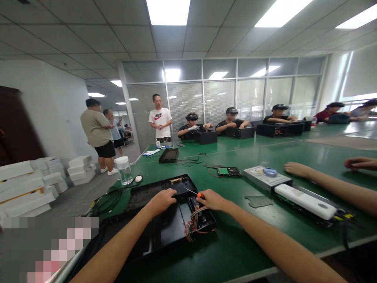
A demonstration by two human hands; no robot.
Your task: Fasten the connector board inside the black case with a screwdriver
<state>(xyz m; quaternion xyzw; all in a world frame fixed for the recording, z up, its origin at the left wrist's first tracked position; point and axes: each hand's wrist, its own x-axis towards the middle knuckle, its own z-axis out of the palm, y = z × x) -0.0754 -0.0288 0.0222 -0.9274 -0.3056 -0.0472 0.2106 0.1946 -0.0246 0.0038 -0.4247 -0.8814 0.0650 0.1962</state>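
An open black computer case (153, 212) lies flat on the green table (235, 251) in front of me. My left hand (163, 199) rests on the case's inner floor near its far wall, fingers curled down. My right hand (211, 199) is closed on a small screwdriver (194, 193) with an orange handle, its thin shaft pointing left over the case. Under that hand a bundle of coloured wires (194, 224) loops out of the case's right corner.
To the right lie a silver drive (265, 177), a white bar-shaped device (306, 201) and another person's forearm (332, 186). A circuit board (228, 171), a clear jar (124, 169) and black cables (110, 196) sit further off. Several people work at black cases across the table.
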